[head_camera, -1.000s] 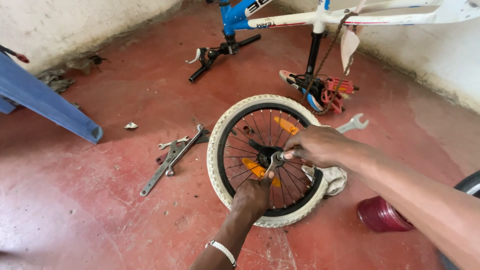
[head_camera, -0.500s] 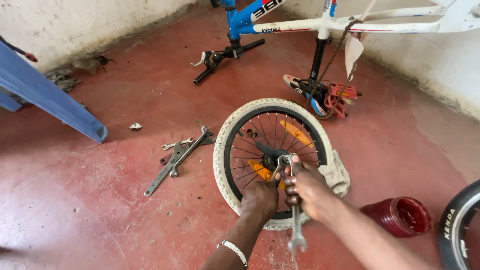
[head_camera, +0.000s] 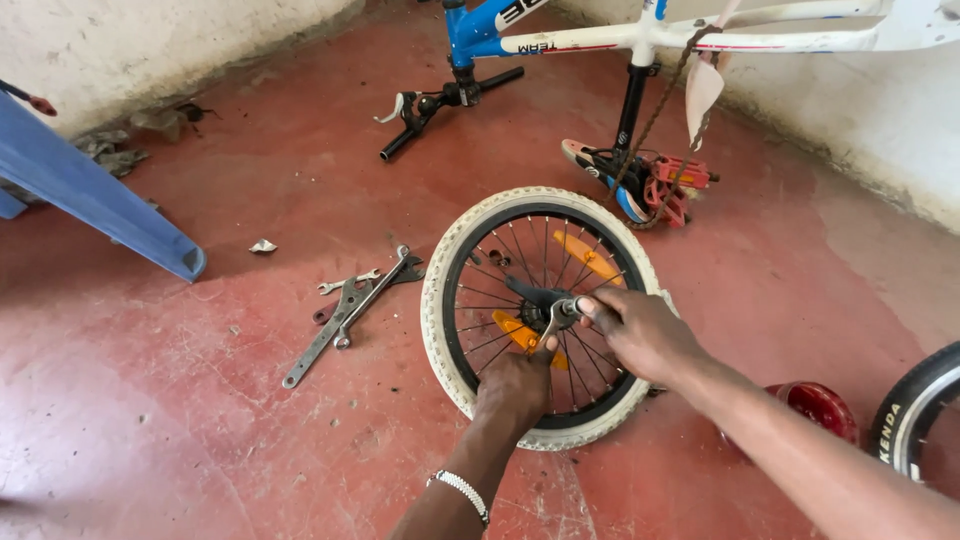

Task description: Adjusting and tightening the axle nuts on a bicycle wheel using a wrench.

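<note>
A small bicycle wheel (head_camera: 437,300) with a white tyre, black rim and orange reflectors lies flat on the red floor. A silver wrench (head_camera: 553,322) sits with its head on the hub axle in the middle of the wheel. My left hand (head_camera: 513,388), with a beaded bracelet on the wrist, rests on the spokes and grips the wrench's handle. My right hand (head_camera: 648,338) reaches in from the right, and its thumb and fingertips pinch the wrench head at the axle.
Several spanners (head_camera: 350,305) lie left of the wheel. An upturned blue and white bike frame (head_camera: 640,40) with red pedals (head_camera: 680,180) stands behind. A blue plastic leg (head_camera: 100,195) is at left. At right are a red tub (head_camera: 820,405) and a black tyre (head_camera: 915,400).
The wrench, which hung down from my right hand, now lies across the spokes with its head on the hub. My right hand has shifted to the right of the hub.
</note>
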